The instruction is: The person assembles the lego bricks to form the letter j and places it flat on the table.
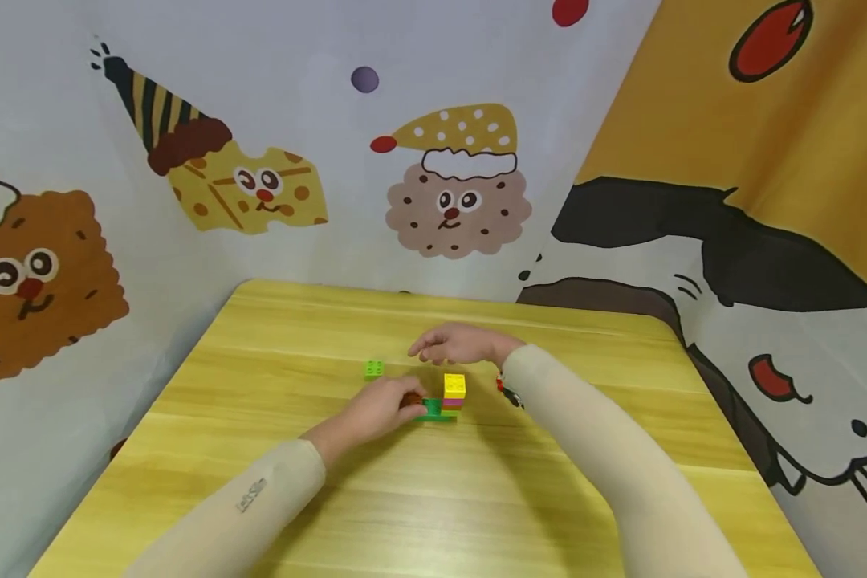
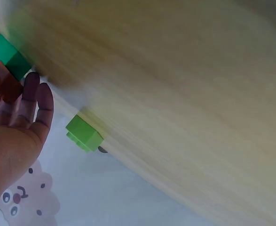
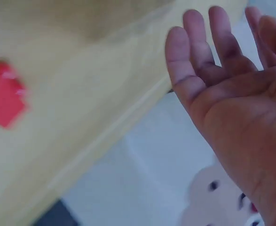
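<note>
With thumb and fingers, my left hand (image 1: 384, 408) grips a brown toy brick (image 2: 7, 84). That brick is right against a dark green brick (image 2: 11, 57) in the left wrist view. A green base piece (image 1: 430, 411) lies beside the left fingertips and carries a stack at its right end, topped by a yellow brick (image 1: 454, 385) with a purple layer below. My right hand (image 1: 462, 343) hovers behind the stack, fingers loosely bent with nothing in them. Part of the brown brick is hidden by the left fingers.
A light green brick (image 1: 374, 369) sits on the wooden table (image 1: 419, 506), to the left beyond the left hand. Near the right forearm is a red and black piece (image 1: 506, 389), partly covered by the sleeve. Cartoon-printed cloth (image 1: 318, 265) stands behind the table.
</note>
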